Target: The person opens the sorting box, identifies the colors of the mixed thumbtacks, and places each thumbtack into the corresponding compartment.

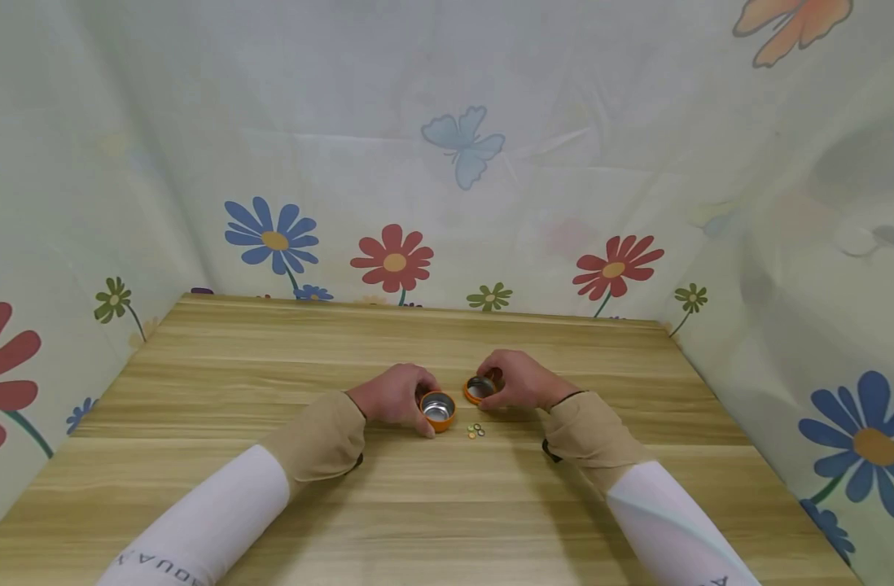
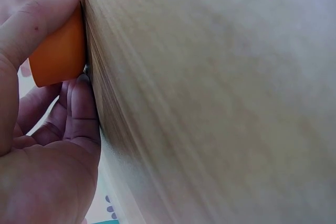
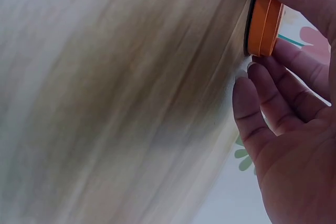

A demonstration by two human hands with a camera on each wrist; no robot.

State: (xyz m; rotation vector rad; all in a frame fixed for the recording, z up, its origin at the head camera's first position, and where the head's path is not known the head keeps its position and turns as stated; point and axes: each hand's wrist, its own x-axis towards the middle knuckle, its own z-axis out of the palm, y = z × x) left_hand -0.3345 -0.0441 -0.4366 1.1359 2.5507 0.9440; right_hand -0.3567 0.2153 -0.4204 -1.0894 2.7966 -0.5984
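A small round orange tin (image 1: 439, 425) with a shiny metal inside stands upright on the wooden table, its mouth facing up. My left hand (image 1: 397, 396) holds it from the left, thumb on the near side and fingers round the far side. In the left wrist view the tin's orange wall (image 2: 60, 51) shows between thumb and fingers. To its right, my right hand (image 1: 523, 381) pinches a shallow orange lid (image 1: 471, 399), hollow side up. The right wrist view shows the lid's edge (image 3: 266, 24) close to the tabletop. Several tiny rings (image 1: 471, 435) lie in front, between the hands.
The wood-grain table (image 1: 447, 521) stretches around both hands. White curtains (image 1: 330, 179) printed with flowers and butterflies stand behind it and on both sides. A small dark purple object (image 1: 201, 290) sits at the table's far left corner.
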